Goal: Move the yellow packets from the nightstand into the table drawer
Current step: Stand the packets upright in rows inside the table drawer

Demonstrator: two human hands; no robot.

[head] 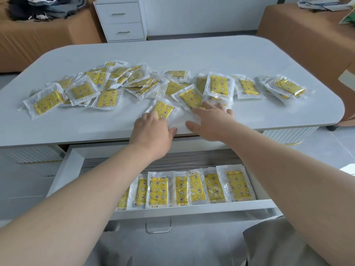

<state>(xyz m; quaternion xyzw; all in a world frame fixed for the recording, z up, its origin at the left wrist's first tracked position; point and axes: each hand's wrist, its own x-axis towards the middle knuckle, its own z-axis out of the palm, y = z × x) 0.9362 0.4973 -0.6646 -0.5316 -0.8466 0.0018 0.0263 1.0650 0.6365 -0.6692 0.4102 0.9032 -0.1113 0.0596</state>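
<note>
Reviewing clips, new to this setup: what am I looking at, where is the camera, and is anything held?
There is no machine: a person works with bare hands. The one picture comes from a camera on their head, looking forward and down. Many yellow packets lie scattered on the table. Below it the drawer is pulled open, with a row of packets inside. The left hand rests its fingers on one packet; whether it grips it I cannot tell. The right hand lies spread and flat on packets beside it, holding nothing.
</note>
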